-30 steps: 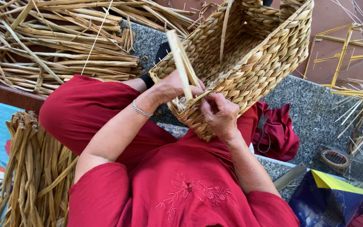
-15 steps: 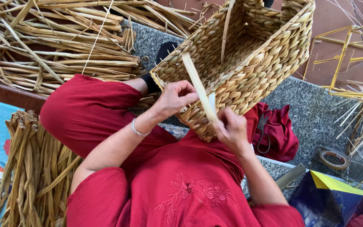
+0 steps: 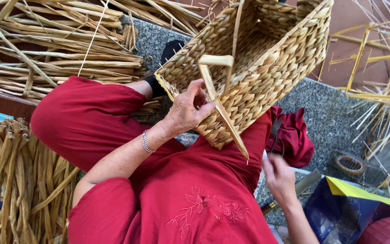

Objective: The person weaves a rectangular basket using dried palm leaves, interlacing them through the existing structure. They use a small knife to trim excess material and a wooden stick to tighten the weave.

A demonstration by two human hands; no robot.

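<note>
A woven straw basket rests tilted on my lap, its opening facing away. My left hand, a silver bracelet on its wrist, pinches a flat straw strand against the basket's near corner. The strand is folded at the top and its loose end points down over my red clothing. My right hand is off the basket, lower right, beside a red cloth bundle. Nothing shows in it and its fingers look loose.
Piles of dried straw lie at upper left, with bundled stalks at lower left. A yellow stick frame stands at right. A small woven ring and a dark blue and yellow box sit on the grey stone floor.
My right hand let go of the strand and dropped away from the basket toward the lower right. My left hand stayed at the basket corner, holding the strand.
</note>
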